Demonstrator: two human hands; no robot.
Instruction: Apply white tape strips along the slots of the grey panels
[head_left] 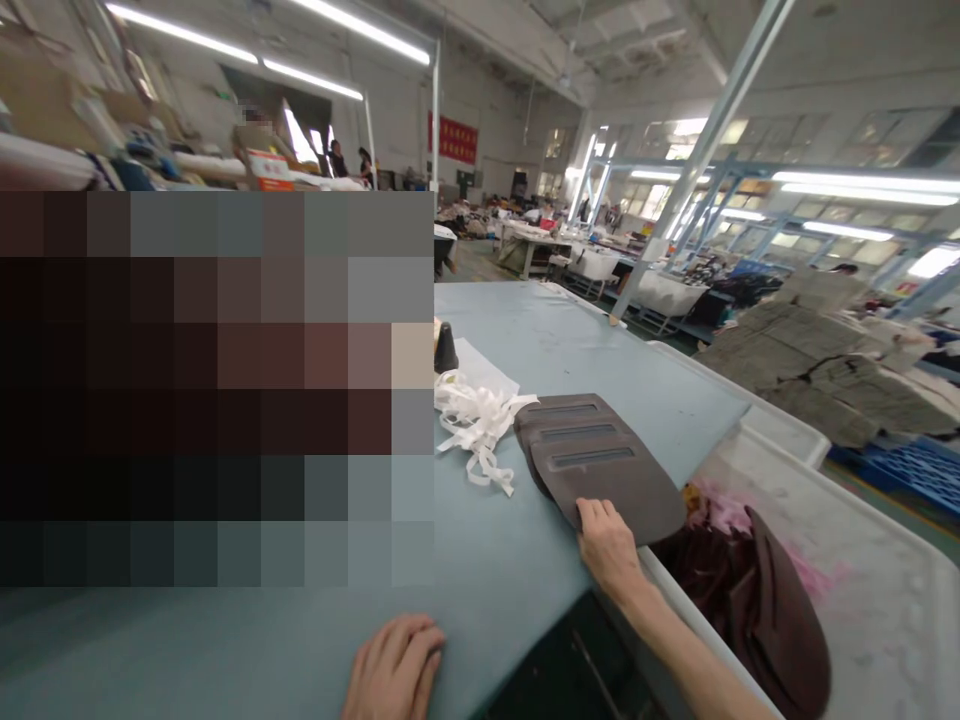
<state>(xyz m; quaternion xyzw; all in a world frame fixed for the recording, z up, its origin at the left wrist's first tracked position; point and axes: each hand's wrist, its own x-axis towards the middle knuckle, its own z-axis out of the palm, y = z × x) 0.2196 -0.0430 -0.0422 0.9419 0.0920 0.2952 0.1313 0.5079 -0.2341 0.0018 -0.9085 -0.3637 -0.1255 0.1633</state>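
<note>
My right hand [607, 545] is at the near edge of a dark grey panel [637, 485] with rounded ends and three slots. Its fingers lie over the edge, closed on it, and the thumb is hidden. The panel seems to overlap another of its kind, and its right end reaches the table's edge. Lower down, my left hand [397, 665] rests on the blue-grey table [495, 620], fingers lightly bent and side by side, holding nothing I can see. White strips [480, 420] lie in a tangle left of the panel.
White bins [885, 590] stand along the table's right side, one with dark maroon pieces [787, 610] in it. A black flat thing [562, 670] is at the near edge. Pixelated blocks hide the left. Stacked bundles [795, 350] and a metal post [675, 200] stand beyond.
</note>
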